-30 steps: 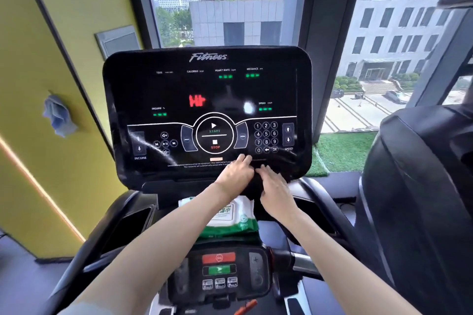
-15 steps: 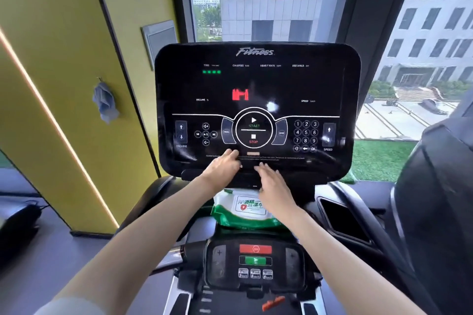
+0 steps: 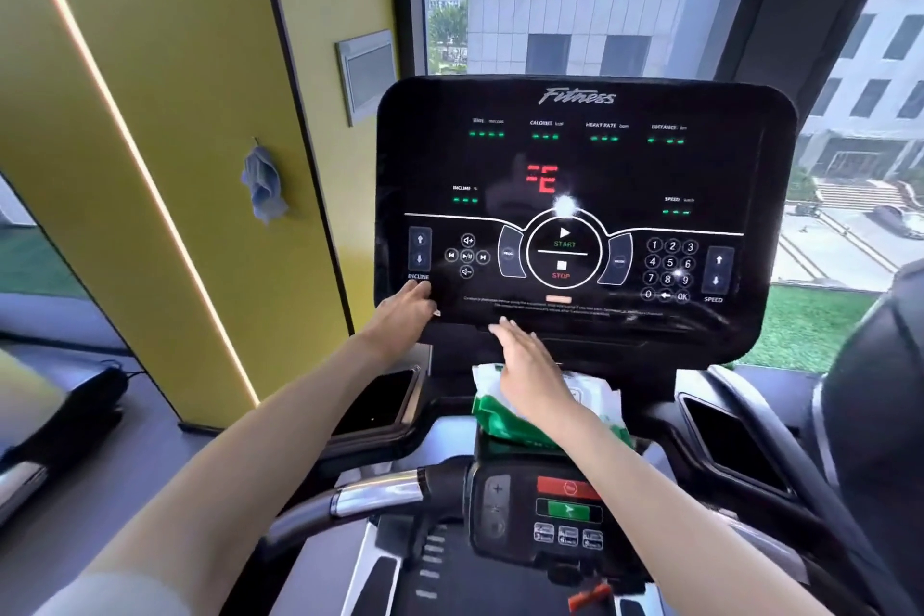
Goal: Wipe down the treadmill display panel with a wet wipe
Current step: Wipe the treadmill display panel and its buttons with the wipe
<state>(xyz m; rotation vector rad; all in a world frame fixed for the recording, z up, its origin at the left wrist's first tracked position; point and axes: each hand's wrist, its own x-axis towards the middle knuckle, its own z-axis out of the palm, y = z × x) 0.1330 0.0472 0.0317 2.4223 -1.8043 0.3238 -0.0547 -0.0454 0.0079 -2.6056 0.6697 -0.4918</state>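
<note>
left hand slid to 8 o'clock corner of display panel, fingers flat, wipe beneath unconfirmed | right hand dropped open over wipe pack at 6 o'clock | bottom strip likely wiped, rest pending

Two hands: the left hand at the near-left corner of the display panel, the right hand nearer the middle. One display panel. One pack of wet wipes below it. Two dark side trays: the left tray and the right tray. One control box nearest, with one red button, one green button and three small keys in a row. On the panel, ten number keys and two arrow pairs: the left arrows and the right arrows. One blue cloth, one grey wall plate and one light strip on the yellow wall at left.
</note>
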